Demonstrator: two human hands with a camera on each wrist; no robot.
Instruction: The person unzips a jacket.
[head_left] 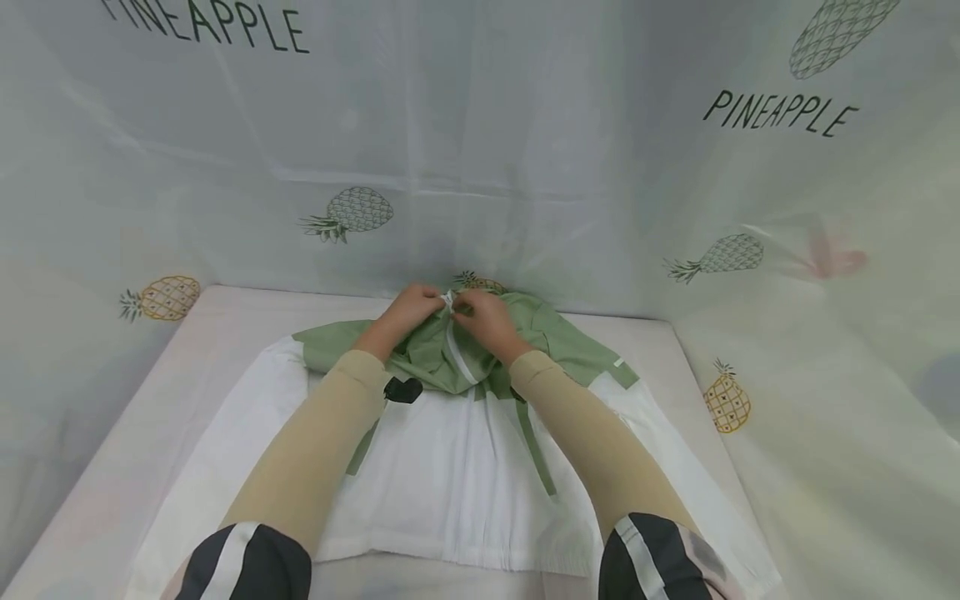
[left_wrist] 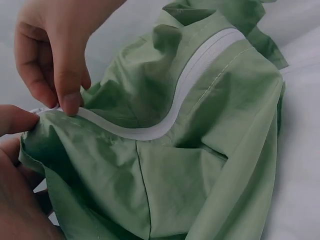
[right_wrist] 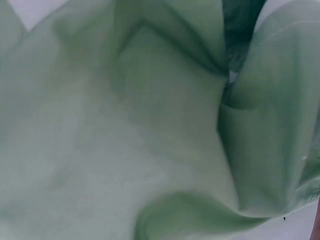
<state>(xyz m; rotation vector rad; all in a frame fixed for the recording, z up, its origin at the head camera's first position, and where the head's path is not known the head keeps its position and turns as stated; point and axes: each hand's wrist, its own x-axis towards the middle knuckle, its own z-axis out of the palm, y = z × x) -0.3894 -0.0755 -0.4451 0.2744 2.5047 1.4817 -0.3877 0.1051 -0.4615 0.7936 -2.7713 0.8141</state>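
Observation:
A green-and-white jacket (head_left: 420,492) lies spread on the bed-like surface, its green upper part bunched at the far end. A white zip (left_wrist: 150,133) curves across the green cloth (left_wrist: 110,170). At the far end of that zip, my left hand (head_left: 411,313) pinches the cloth edge between thumb and finger. Right beside it my right hand (head_left: 487,321) pinches the zip's end, thumb in front, as the left wrist view shows. Green cloth (right_wrist: 100,125) fills most of the right wrist view, where the right hand's fingers are hidden.
Two green straps (head_left: 534,450) hang over the white part. A black patch (head_left: 402,390) shows near the left forearm. Behind and to the right hangs a pale curtain (head_left: 525,125) printed with pineapples, close to the far edge of the white surface (head_left: 247,308).

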